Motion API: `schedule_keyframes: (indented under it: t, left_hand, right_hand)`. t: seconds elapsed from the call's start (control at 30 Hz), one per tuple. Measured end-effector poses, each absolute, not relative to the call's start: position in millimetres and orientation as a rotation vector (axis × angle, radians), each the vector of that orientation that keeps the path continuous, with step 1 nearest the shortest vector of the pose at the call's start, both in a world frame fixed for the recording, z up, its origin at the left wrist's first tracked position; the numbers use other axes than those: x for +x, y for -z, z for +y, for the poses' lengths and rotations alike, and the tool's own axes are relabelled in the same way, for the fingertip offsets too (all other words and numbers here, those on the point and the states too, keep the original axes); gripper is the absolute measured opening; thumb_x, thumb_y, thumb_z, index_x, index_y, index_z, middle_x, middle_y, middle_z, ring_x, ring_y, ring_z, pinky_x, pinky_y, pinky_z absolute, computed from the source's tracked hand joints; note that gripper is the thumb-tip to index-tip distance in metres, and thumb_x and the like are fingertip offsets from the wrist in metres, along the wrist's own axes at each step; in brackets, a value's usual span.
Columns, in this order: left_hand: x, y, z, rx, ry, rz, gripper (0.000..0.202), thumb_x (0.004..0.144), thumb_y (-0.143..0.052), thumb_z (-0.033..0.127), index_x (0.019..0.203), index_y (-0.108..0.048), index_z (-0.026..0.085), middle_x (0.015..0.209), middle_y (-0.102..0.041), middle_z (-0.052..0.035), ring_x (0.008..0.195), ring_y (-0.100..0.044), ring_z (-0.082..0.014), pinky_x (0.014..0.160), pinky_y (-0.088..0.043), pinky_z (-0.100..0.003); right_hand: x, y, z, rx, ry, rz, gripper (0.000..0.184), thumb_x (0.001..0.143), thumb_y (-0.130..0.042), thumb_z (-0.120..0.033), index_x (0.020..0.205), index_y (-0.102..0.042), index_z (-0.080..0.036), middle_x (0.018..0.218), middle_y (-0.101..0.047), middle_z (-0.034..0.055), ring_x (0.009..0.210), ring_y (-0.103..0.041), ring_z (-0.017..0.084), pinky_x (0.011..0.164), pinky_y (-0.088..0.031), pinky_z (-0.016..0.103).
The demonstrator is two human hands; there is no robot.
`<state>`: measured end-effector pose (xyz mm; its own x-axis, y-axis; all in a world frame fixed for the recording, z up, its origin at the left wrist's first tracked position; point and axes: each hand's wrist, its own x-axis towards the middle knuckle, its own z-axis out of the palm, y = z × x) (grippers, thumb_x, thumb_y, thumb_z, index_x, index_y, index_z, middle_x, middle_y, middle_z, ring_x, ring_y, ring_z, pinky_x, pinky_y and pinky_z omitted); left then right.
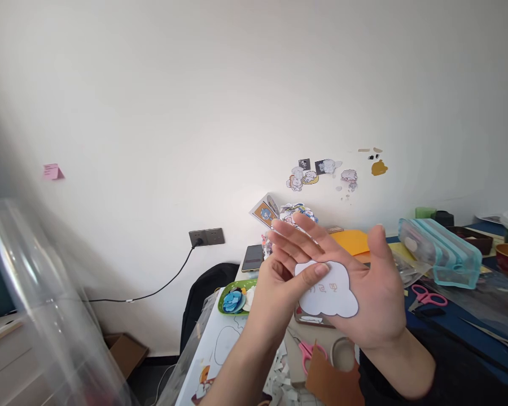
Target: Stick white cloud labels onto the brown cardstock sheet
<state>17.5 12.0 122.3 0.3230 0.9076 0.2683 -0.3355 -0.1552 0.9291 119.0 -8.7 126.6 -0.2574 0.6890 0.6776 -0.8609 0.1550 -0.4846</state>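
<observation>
A white cloud-shaped paper cutout (336, 299) with a thin dark outline and small brown handwritten characters is held up over the table. My left hand (277, 296) grips its left side, with the thumb pressed on its face; the other fingers of this hand are mostly hidden. Behind the cutout, my right hand (376, 301) is open, its palm facing me, fingers stretched to the left and thumb pointing up. The cutout lies against or just in front of that palm; I cannot tell whether it touches. Pink-handled scissors (307, 355) and a brown paper piece (332, 378) lie below my hands.
A green tray (226, 309) holds blue pieces. White paper scraps (281, 378) lie near the front. On the right are a striped pencil case (442, 254) and a second pair of pink scissors (427, 296). A phone (253, 257) lies by the wall; clear plastic film (38, 293) stands at left.
</observation>
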Motion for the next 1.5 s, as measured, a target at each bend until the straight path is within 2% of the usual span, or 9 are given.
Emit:
schedule_keyframes:
  t: [0.17,0.33,0.6,0.77,0.87,1.03,1.17,1.3,1.5]
  left_hand:
    - [12,-126,16,1.352,-1.16,0.539,0.024,0.073,-0.076,0.035,0.08,-0.067,0.014,0.071,-0.067,-0.0024,0.068,-0.062,-0.0123,0.065,-0.048,-0.023]
    - [3,-136,11,1.625,-1.132,0.657,0.02,0.085,-0.062,0.036,0.083,-0.066,0.016,0.077,-0.065,-0.0021,0.073,-0.058,-0.0125,0.07,-0.046,-0.024]
    - [0,-139,-2,1.903,-1.175,0.895,0.025,0.087,-0.057,0.041,0.077,-0.059,0.019,0.074,-0.061,-0.0005,0.071,-0.054,-0.0128,0.057,-0.043,-0.021]
    - [-1,-140,-1,1.887,-1.141,0.886,0.023,0.086,-0.059,0.04,0.083,-0.061,0.018,0.078,-0.062,-0.0025,0.073,-0.055,-0.0143,0.059,-0.045,-0.022]
    - [-1,-138,2,1.831,-1.124,0.822,0.02,0.084,-0.063,0.037,0.086,-0.061,0.017,0.08,-0.061,-0.0027,0.074,-0.054,-0.0141,0.063,-0.045,-0.024]
    - [3,-132,6,1.716,-1.122,0.735,0.023,0.084,-0.063,0.037,0.076,-0.054,0.017,0.072,-0.052,0.0009,0.066,-0.047,-0.0107,0.058,-0.038,-0.022]
    - [6,-131,5,1.797,-1.229,0.82,0.025,0.085,-0.062,0.035,0.071,-0.05,0.018,0.067,-0.052,0.0025,0.063,-0.046,-0.0104,0.06,-0.037,-0.023]
    - [7,-132,-1,1.991,-1.337,0.954,0.021,0.087,-0.059,0.029,0.07,-0.051,0.019,0.068,-0.056,0.0021,0.065,-0.049,-0.0117,0.064,-0.039,-0.025]
    - [3,-137,-7,1.992,-1.314,0.979,0.024,0.088,-0.058,0.032,0.069,-0.049,0.02,0.065,-0.053,0.0032,0.062,-0.048,-0.0108,0.054,-0.036,-0.022]
  right_hand:
    - [126,-128,-7,0.19,-1.44,-1.112,0.084,0.086,-0.008,-0.074,0.123,-0.062,-0.021,0.131,-0.06,0.0079,0.133,-0.043,0.027,0.116,-0.021,0.045]
    - [136,-129,-7,0.077,-1.226,-1.233,0.083,0.084,-0.008,-0.075,0.127,-0.058,-0.024,0.138,-0.055,0.005,0.139,-0.034,0.024,0.117,-0.02,0.042]
    - [133,-127,-11,-0.003,-1.151,-1.363,0.078,0.086,-0.012,-0.074,0.129,-0.056,-0.026,0.143,-0.05,0.0044,0.142,-0.025,0.024,0.116,-0.019,0.045]
    - [131,-125,-14,-0.054,-1.091,-1.402,0.073,0.086,-0.017,-0.073,0.129,-0.056,-0.029,0.143,-0.049,0.0028,0.143,-0.023,0.025,0.116,-0.019,0.044]
    - [130,-122,-15,-0.109,-1.048,-1.445,0.07,0.085,-0.022,-0.074,0.129,-0.055,-0.03,0.146,-0.045,0.0024,0.141,-0.026,0.028,0.114,-0.025,0.047]
    - [131,-119,-16,-0.216,-0.926,-1.504,0.072,0.082,-0.028,-0.077,0.132,-0.052,-0.031,0.15,-0.038,0.0029,0.139,-0.028,0.034,0.111,-0.028,0.053]
    - [135,-121,-14,-0.276,-0.881,-1.517,0.072,0.082,-0.03,-0.076,0.133,-0.052,-0.029,0.151,-0.037,0.0031,0.143,-0.021,0.032,0.114,-0.023,0.052]
    - [136,-121,-7,-0.32,-0.856,-1.52,0.072,0.083,-0.031,-0.075,0.133,-0.052,-0.029,0.151,-0.037,0.0015,0.142,-0.024,0.031,0.115,-0.024,0.048]
    - [142,-118,14,-0.349,-0.614,-1.493,0.068,0.089,-0.023,-0.069,0.132,-0.054,-0.025,0.146,-0.045,0.0033,0.14,-0.029,0.027,0.116,-0.019,0.045]
